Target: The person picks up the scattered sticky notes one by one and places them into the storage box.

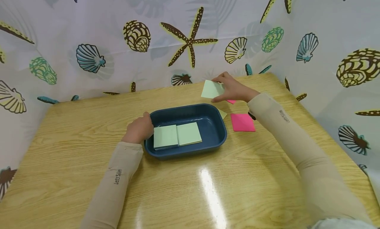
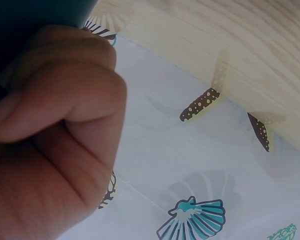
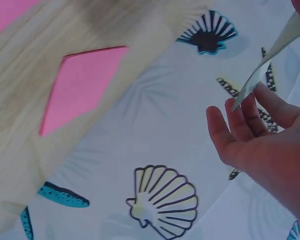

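Observation:
A dark blue oblong tub [image 1: 214, 133] stands on the table, its left end gripped at the rim by my left hand [image 1: 138, 128]. Inside it, two stacks of pale green sticky notes [image 1: 165, 136] lie side by side toward the left. Beyond the tub's far right corner, my right hand [image 1: 234, 89] pinches a pale green sticky note pad [image 1: 210, 89] between thumb and fingers, raised and tilted. Seen edge-on in the right wrist view, that pad [image 3: 267, 57] looks thin. In the left wrist view the curled fingers [image 2: 70, 90] cover part of the tub's dark wall.
To the right of the tub lies a pink sticky note pad [image 1: 243, 122]. Another pink pad [image 3: 85, 87] shows under the right hand, near the table's back edge. A pale yellow pad [image 1: 222, 114] peeks out behind the tub. A shell-print cloth [image 1: 112, 57] hangs behind the table.

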### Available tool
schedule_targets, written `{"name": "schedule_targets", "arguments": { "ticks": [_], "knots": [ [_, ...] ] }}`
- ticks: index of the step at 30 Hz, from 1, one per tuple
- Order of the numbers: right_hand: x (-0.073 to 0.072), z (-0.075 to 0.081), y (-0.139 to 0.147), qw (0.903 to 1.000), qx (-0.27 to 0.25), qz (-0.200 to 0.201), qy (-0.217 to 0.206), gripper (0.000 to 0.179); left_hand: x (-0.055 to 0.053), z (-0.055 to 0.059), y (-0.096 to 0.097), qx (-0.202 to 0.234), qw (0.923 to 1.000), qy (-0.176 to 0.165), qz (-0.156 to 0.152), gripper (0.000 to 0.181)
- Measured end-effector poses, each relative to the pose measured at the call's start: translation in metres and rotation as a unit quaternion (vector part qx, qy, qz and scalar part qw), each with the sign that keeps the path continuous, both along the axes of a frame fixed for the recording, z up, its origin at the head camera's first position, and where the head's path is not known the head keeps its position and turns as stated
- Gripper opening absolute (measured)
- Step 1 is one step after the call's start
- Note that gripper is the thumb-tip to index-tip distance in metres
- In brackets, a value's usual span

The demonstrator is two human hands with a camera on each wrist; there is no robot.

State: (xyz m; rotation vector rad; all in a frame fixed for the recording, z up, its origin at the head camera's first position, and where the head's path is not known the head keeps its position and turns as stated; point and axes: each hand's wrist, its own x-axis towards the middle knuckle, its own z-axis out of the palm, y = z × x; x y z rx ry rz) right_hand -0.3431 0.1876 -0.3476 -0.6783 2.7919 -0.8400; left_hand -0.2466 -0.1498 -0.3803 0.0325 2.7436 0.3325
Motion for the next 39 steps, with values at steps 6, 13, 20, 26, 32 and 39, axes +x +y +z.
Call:
{"name": "schedule_targets", "arguments": {
  "ticks": [6,13,20,26,32,39],
  "knots": [
    [0.025,0.022,-0.028,0.9979,0.01,0.064,0.012,0.087,0.001,0.0,0.0,-0.001,1.0,0.001,0.006,0.053],
    [0.055,0.031,-0.064,0.9857,0.066,0.155,0.013,0.082,0.001,0.002,-0.001,-0.001,1.0,0.0,0.01,0.054],
    [0.08,0.027,-0.096,0.9536,0.212,0.213,0.013,0.078,-0.001,-0.002,-0.003,-0.002,1.0,0.006,0.005,0.052],
    [0.085,0.018,-0.115,0.9182,0.314,0.238,0.035,0.075,-0.001,-0.003,-0.002,0.003,0.9999,0.011,0.002,0.053],
    [0.082,0.008,-0.131,0.9013,0.363,0.236,0.01,0.079,-0.002,-0.003,-0.003,0.002,0.9999,0.01,0.008,0.054],
    [0.08,0.002,-0.142,0.8916,0.397,0.215,-0.034,0.086,-0.001,-0.001,-0.002,0.0,0.9999,0.009,0.005,0.055]
  ]
}}
